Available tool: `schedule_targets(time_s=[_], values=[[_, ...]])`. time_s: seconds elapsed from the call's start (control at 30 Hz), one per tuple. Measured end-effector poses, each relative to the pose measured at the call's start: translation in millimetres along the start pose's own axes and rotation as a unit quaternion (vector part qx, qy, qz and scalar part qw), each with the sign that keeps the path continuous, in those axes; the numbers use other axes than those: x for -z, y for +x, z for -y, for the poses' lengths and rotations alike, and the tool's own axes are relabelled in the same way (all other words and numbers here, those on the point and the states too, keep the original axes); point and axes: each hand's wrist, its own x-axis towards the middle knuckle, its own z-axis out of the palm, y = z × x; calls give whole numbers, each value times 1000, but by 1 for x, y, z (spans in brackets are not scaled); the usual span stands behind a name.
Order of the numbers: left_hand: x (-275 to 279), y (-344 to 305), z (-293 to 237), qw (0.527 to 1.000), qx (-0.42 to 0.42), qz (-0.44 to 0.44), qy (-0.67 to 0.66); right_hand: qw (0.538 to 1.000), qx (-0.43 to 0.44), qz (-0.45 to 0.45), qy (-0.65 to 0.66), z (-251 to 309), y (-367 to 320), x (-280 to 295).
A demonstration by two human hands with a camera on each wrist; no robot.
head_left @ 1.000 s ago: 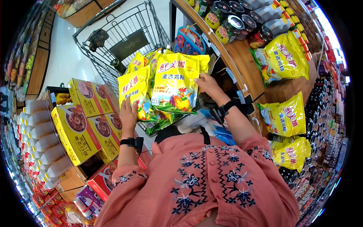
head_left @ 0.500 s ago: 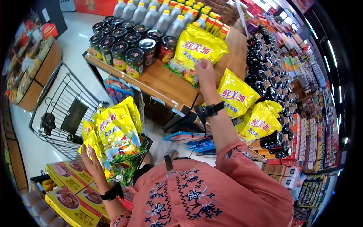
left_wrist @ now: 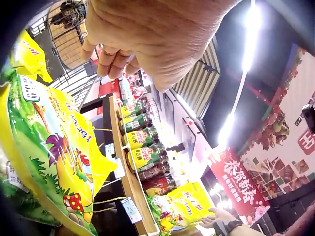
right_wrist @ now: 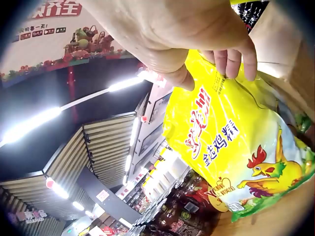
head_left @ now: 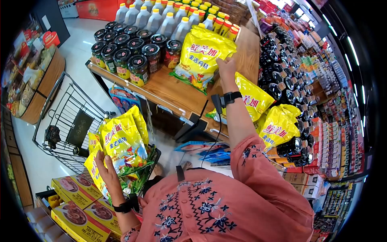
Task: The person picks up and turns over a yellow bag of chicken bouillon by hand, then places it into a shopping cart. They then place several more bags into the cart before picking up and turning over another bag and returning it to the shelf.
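On the wooden display table stands a yellow bag of chicken bouillon [head_left: 201,56], a rooster printed on its front. My right hand [head_left: 227,70] pinches that bag's right side; in the right wrist view, thumb and fingers [right_wrist: 231,64] lie on opposite sides of its yellow film. Several like bags fill the near end of the shopping cart [head_left: 66,121], the foremost bouillon bag [head_left: 123,139] leaning upright. Beside them, my left hand [head_left: 108,171] is held with fingers extended and nothing in its grasp. The left wrist view shows this hand [left_wrist: 152,39] above the cart's bags.
Dark-lidded jars [head_left: 139,68] and grey jugs [head_left: 155,21] crowd the table [head_left: 159,82] left of the bag. Two more bouillon bags [head_left: 278,125] lie to the right, near rows of dark bottles [head_left: 282,86]. Yellow food boxes [head_left: 80,218] are stacked at lower left.
The view has turned toward the display table. My right hand has left a bag in the cart and taken hold of one on the table. My left hand has come off the cart's bags.
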Motion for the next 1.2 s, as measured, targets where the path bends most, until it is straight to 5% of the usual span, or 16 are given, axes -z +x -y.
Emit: schedule_targets(time_s=[0.13, 0.43, 0.47, 0.67, 0.83, 0.9, 1.03, 1.13, 1.2], values=[[1, -6, 5, 1000, 12, -6, -15, 996, -10, -42, 79, 12, -15, -4], [8, -15, 7, 999, 16, -21, -24, 998, -20, -47, 29, -28, 25, -13], [10, -17, 8, 1000, 15, -19, -14, 998, -23, -33, 46, 9, 3, -3], [12, -21, 27, 1000, 3, 10, 21, 998, -48, -42, -13, 1, -8, -6], [11, -24, 38, 1000, -9, 2, 8, 996, 65, 8, -62, -30, -23, -12], [11, -26, 42, 1000, -8, -3, 13, 996, 2, 74, -44, 4, -48, -6], [13, -34, 37, 1000, 26, 2, -6, 966, 74, 55, -240, 22, -65, -4], [21, -36, 39, 999, 37, 7, -4, 956, 194, -5, -219, 29, -63, -6], [25, -38, 37, 999, 40, 4, 0, 962, 148, 12, -229, 105, -93, 3]])
